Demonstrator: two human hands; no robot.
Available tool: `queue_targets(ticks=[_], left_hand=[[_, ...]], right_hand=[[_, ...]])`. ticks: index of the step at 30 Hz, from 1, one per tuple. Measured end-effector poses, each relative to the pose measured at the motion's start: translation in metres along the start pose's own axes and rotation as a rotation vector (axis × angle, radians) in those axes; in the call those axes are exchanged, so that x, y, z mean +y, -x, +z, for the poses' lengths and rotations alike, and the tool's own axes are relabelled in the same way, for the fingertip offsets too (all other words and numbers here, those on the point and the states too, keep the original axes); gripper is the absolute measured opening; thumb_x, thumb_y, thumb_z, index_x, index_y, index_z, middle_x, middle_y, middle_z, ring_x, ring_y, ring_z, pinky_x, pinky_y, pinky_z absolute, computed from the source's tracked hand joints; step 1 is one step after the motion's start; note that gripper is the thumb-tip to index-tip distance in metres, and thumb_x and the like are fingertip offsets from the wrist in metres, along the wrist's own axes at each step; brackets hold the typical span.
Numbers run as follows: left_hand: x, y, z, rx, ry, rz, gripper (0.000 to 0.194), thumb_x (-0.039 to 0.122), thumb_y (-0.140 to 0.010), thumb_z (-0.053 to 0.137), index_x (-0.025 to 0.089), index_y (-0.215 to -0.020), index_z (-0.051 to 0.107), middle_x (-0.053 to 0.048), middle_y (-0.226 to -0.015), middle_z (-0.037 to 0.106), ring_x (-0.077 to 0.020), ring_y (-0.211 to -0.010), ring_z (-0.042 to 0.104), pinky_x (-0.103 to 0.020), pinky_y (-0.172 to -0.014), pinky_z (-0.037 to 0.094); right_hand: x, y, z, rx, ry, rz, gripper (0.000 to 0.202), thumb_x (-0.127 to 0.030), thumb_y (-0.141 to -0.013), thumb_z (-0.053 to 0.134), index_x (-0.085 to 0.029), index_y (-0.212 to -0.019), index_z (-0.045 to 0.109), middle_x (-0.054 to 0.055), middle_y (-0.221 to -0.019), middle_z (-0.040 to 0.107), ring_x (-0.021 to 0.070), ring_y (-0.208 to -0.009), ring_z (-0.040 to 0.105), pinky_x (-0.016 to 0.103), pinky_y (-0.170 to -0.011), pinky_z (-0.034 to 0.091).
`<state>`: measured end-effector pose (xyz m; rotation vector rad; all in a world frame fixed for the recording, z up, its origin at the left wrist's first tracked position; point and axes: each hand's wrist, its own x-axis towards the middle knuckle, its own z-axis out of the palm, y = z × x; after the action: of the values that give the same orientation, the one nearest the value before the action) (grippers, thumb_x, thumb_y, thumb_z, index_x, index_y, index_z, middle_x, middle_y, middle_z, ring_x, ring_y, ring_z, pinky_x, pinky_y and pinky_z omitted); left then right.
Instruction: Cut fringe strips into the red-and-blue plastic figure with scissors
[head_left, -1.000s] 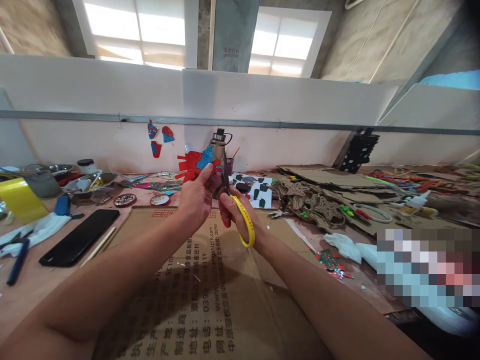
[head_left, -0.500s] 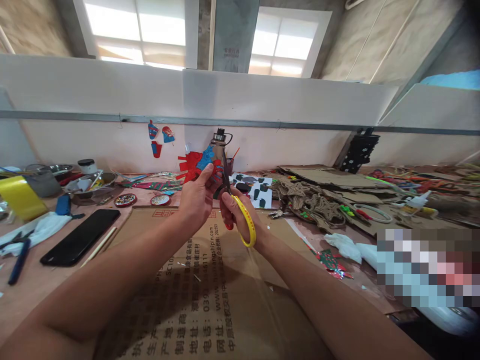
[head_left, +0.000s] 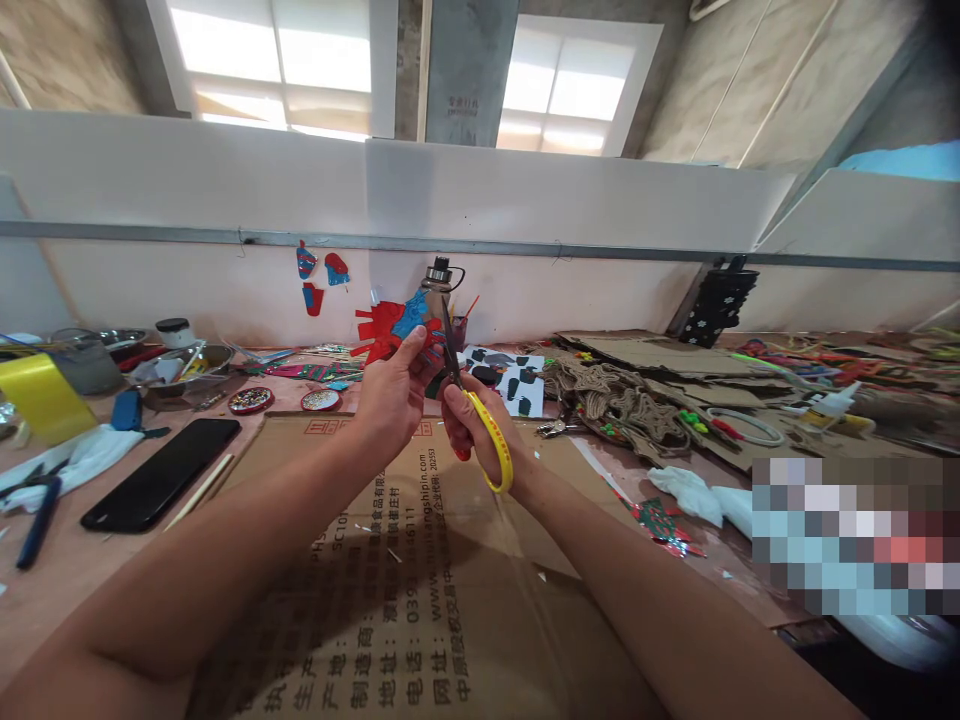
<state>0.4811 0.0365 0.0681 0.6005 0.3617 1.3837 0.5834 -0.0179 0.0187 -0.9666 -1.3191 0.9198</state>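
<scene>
Cut-out: red and blue flat paper cut-out with strip-like tabs on its left edge (head_left: pixel 390 328), held up above the centre of the table, in front of the far white wall.
Left hand: left hand (head_left: pixel 391 398) closed on the cut-out's lower right part, thumb pressed up against it, fingers behind.
Scissors: yellow-handled scissors with dark metal blades (head_left: pixel 480 425), just right of the cut-out, blades pointing up and meeting its right edge; how far apart the blades stand, cannot tell.
Right hand: right hand (head_left: pixel 480 435) wrapped round the yellow handle loops, fingers curled shut through them, touching the left hand's fingertips.
Bottle: dark metal water bottle with a loop cap (head_left: pixel 441 290), upright just behind the cut-out, near the far wall.
Cardboard: flattened brown cardboard sheet with printed lettering (head_left: pixel 405 590), under both forearms, filling the near centre of the table.
Phone: black smartphone lying face up (head_left: pixel 160 487), left of the cardboard, well apart from the hands.
Blue tool: blue-handled tool (head_left: pixel 34 520), at the near left edge.
Tape: yellow tape roll (head_left: pixel 41 395), far left.
Wall pieces: small red and blue paper pieces stuck on the wall (head_left: pixel 319 275), left of the bottle.
Rope stars: brown woven rope star shapes (head_left: pixel 622 400), right of the hands, beside stacked cardboard.
</scene>
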Motion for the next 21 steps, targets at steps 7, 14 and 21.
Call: queue_targets(ticks=[7,14,21], left_hand=[[0.004,-0.004,-0.004,-0.062,-0.090,0.032,0.022,0.019,-0.070,0.086,0.014,-0.081,0.068,-0.001,-0.076,0.073,-0.0112,-0.066,0.067,-0.025,-0.069,0.055],[0.008,-0.006,-0.004,-0.083,-0.135,0.041,0.022,0.019,-0.069,0.085,0.014,-0.081,0.068,-0.001,-0.077,0.073,-0.0110,-0.064,0.066,-0.024,-0.064,0.055],[0.010,-0.008,-0.004,-0.085,-0.143,0.039,0.017,0.016,-0.073,0.083,0.013,-0.079,0.067,-0.002,-0.074,0.072,-0.0100,-0.061,0.065,-0.023,-0.061,0.054]], right_hand=[[-0.004,0.000,-0.002,0.007,0.065,-0.014,0.060,-0.080,-0.076,0.064,-0.023,-0.089,0.048,-0.010,-0.058,0.036,0.0065,-0.044,0.031,0.020,-0.038,0.031],[-0.007,0.001,-0.006,-0.031,0.123,-0.017,0.058,-0.078,-0.078,0.064,-0.023,-0.090,0.049,-0.010,-0.058,0.036,0.0070,-0.044,0.031,0.021,-0.040,0.032],[-0.010,0.001,-0.007,-0.031,0.215,-0.064,0.055,-0.075,-0.082,0.061,-0.022,-0.090,0.053,-0.008,-0.060,0.038,0.0088,-0.049,0.033,0.023,-0.045,0.030]])
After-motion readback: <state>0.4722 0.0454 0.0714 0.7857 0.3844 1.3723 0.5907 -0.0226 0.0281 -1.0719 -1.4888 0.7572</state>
